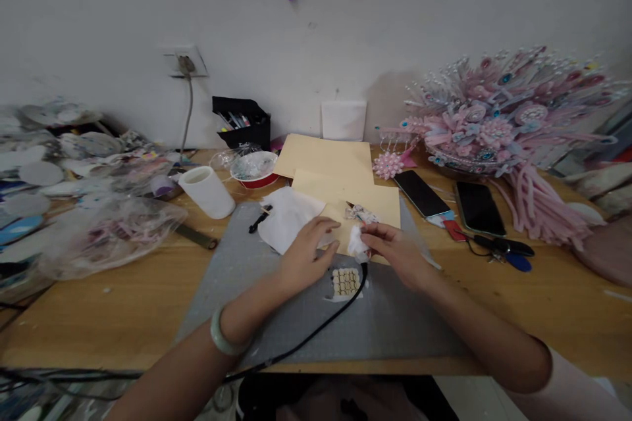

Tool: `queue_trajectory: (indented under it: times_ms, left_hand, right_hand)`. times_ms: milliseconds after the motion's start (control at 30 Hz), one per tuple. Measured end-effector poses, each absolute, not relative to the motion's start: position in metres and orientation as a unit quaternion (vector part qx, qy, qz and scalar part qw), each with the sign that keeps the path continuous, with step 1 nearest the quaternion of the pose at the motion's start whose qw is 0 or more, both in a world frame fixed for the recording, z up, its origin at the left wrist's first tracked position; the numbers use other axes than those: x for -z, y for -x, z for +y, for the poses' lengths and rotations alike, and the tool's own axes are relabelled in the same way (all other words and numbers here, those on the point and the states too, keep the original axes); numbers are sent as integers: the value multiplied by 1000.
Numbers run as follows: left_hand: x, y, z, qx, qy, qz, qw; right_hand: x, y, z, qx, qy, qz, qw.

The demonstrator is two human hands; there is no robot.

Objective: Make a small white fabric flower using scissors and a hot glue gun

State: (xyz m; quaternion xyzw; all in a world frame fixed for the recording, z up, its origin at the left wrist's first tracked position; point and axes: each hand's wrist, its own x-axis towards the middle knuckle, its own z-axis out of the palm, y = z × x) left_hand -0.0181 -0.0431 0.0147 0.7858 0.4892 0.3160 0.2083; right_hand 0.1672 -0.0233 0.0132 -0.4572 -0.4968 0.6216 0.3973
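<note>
My right hand (395, 250) is closed, thumb and fingertips pinching a small white crumpled wad (356, 240) that looks like tissue. Just below the wad ends a black cable (320, 329), at a tool partly hidden there. To the left, my left hand (307, 255) is open, thumb and fingers apart, close to the wad without touching it. Behind the wad is a small patterned piece (363, 213) on beige card (385, 200). A cream square block with dark ring marks (346, 281) lies on the grey cutting mat (281, 322). White cloth or paper (289, 214) lies behind my left hand.
A white roll (207, 192), a red-rimmed bowl (254, 168) and a black pen pouch (241, 122) stand at back left. Plastic bags (113, 233) crowd the left. On the right are two phones (422, 193), keys (501, 247) and a pink beaded headdress (494, 118).
</note>
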Motion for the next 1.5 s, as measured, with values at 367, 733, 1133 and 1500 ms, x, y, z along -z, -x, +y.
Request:
queue_trajectory:
  times_ms: [367,733,1133,1500]
  left_hand:
    - [-9,7,-43,-417,-571,433,560]
    - [-8,7,-44,-409,-529,387,635]
    - [-12,3,-46,-401,-525,416,625]
    - [-10,3,-44,-415,-514,454,597]
  right_hand:
    - [-15,-161,-30,-608,427,-548,383]
    - [-15,-163,-32,-610,420,-594,314]
    - [-14,-164,-29,-577,439,-602,334]
    - [-16,-166,-28,-582,422,-573,394]
